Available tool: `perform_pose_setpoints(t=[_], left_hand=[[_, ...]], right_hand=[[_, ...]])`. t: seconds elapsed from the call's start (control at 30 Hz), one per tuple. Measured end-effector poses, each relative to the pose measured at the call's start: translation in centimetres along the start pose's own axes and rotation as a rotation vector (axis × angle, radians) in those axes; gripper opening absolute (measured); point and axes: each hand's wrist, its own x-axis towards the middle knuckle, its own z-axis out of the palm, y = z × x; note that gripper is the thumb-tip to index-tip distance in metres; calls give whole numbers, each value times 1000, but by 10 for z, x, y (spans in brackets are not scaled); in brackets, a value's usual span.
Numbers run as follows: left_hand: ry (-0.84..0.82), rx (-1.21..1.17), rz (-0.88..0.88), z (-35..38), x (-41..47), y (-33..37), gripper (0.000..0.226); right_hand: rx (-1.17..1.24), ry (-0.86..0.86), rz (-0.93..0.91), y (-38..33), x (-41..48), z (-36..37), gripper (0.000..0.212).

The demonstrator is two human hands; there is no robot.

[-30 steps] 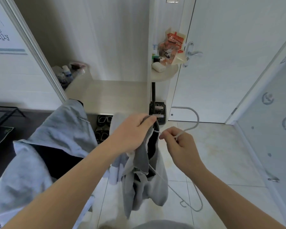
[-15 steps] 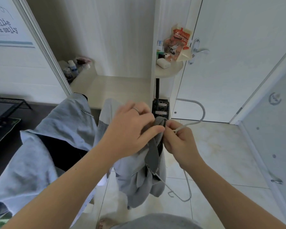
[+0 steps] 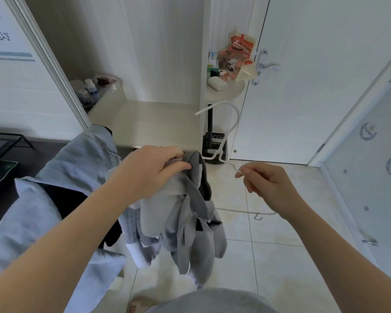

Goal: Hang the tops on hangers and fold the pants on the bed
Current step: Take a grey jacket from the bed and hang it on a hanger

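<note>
Now, starting at your left, the heap of pale blue garments (image 3: 43,177) over something dark lies as it did and is no part of this step. Your left hand (image 3: 149,170) keeps its fingers curled round the ribbed collar of the grey zip-front knitted top (image 3: 190,229), which hangs in the air just in front of the front edge of the pale wooden shelf (image 3: 156,127), its body and sleeves drooping toward the tiled floor (image 3: 269,245). What has changed is to the right of that collar: half a second ago both hands were bunched together at the neck, and the thin white wire hanger (image 3: 203,110) was mostly hidden between them. Your right hand (image 3: 271,186) has since drawn away to the right, well apart from the left. It pinches the hanger's wire shoulder between thumb and fingertips, so the hook stands up clear beside the collar. That likely means the near arm is inside the neck opening, though the cloth hides it. The far arm has yet to be fed in.
</note>
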Motion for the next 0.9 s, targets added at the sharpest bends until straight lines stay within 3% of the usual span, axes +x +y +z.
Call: perform_pose_setpoints(t=[0.3, 0.37, 0.47, 0.5, 0.57, 0.63, 0.7, 0.8, 0.9], left_hand=[[43, -143, -45, 37, 4, 22, 47], [50, -148, -95, 39, 2, 21, 46], [195, -186, -163, 46, -4, 26, 45], [254, -227, -179, 47, -6, 27, 46], [332, -303, -205, 49, -6, 30, 40], [387, -349, -242, 50, -3, 31, 34], [423, -380, -284, 51, -2, 30, 39], [412, -399, -349, 47, -4, 23, 41], [373, -407, -362, 43, -7, 14, 41]], right_hand=[[-143, -37, -69, 5, 2, 11, 25], [-287, 54, -180, 8, -1, 9, 19], [-443, 291, -424, 14, -11, 20, 18], [-400, 265, -418, 15, -16, 29, 22], [-292, 25, -286, 16, -20, 51, 33], [-208, -195, -106, 17, -19, 73, 30], [-160, -171, -24, 18, -14, 86, 15], [-129, -70, -31, 22, -8, 82, 21], [62, -226, 75, 31, -8, 72, 22]])
